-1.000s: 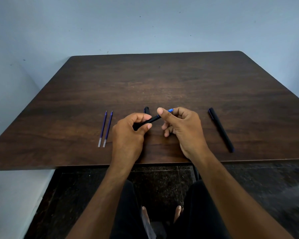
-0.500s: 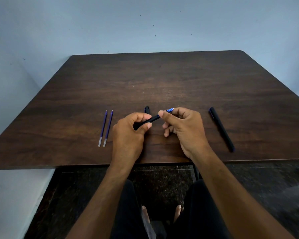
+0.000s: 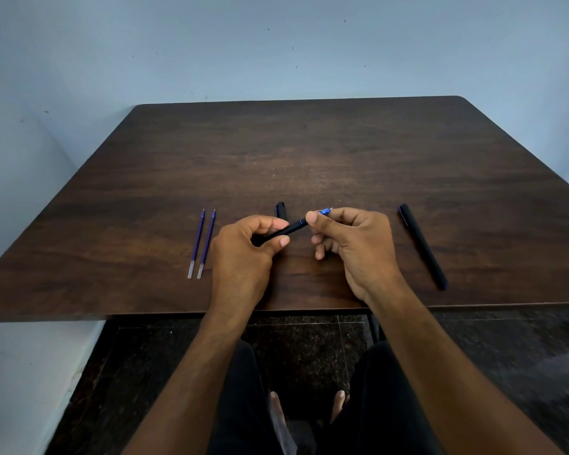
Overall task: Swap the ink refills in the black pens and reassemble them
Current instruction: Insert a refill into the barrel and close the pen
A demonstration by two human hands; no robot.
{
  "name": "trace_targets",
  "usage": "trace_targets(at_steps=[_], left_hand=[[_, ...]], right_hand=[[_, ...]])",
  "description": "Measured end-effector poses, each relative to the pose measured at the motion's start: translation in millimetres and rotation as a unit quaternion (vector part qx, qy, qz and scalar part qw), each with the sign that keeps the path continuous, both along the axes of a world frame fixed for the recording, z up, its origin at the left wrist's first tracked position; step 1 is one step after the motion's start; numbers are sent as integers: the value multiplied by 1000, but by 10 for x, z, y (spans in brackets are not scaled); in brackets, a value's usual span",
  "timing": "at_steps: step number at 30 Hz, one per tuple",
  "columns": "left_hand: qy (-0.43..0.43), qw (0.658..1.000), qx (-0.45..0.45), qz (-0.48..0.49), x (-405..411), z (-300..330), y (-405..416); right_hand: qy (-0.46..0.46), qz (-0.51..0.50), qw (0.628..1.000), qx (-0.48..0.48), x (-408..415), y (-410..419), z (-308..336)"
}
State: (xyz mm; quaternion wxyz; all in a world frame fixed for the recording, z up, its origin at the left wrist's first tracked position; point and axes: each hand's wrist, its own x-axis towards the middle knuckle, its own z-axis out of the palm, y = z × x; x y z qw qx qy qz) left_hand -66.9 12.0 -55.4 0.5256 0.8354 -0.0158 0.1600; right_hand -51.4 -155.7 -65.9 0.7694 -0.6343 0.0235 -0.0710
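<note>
Left hand [image 3: 243, 247] gripping pen [image 3: 288, 229] barrel, bracing it just above tabletop [image 3: 309, 159]. Right hand [image 3: 352, 244] pinching blue tip [image 3: 324, 211], likely unscrewing. Cap [image 3: 280, 209] parked behind hands. Two refills [image 3: 202, 244] staged left; second pen [image 3: 422, 246] waiting right, untouched.

Plain room: wooden table [image 3: 309, 152], bare wall [image 3: 276, 44], stone floor [image 3: 309, 349]
</note>
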Motion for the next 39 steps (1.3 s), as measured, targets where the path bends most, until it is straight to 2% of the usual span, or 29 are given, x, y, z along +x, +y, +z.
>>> trace_targets(at_steps=[7, 11, 13, 16, 20, 23, 25, 28, 30, 32, 33, 34, 36, 39], left_hand=[[4, 1000, -12, 5, 4, -23, 2], [1, 993, -111, 25, 19, -22, 8], [5, 988, -152, 30, 30, -16, 4], [3, 982, -187, 32, 43, -13, -4], [8, 973, -230, 25, 33, -15, 0], [11, 971, -238, 10, 19, -19, 10], [14, 973, -230, 12, 20, -16, 21], [16, 975, -223, 15, 29, -18, 28], [15, 977, -211, 17, 28, -17, 27], [12, 982, -188, 20, 18, -10, 20], [10, 984, -175, 21, 14, -4, 14], [5, 987, -161, 22, 13, 6, 3], [-6, 991, -131, 26, 15, 29, -25], [-17, 995, -96, 27, 10, 70, -69]], right_hand=[[3, 0, 1000, 0, -24, 14, 39], [25, 9, 1000, 2, 1, 2, 64], [45, -2, 997, -59, 56, 24, 103], [51, -27, 974, -221, 250, 113, 224], [56, 14, 894, -445, 559, 334, 459], [101, 57, 840, -530, 692, 492, 508], [111, 59, 836, -534, 697, 508, 508], [104, 25, 869, -482, 617, 402, 507], [88, 2, 913, -399, 525, 298, 481], [84, -10, 974, -212, 426, 163, 447], [88, -11, 990, -108, 379, 94, 442], [88, -5, 996, -18, 334, 21, 444], [68, 0, 992, 102, 261, -95, 463], [26, 5, 984, 177, 188, -187, 527]])
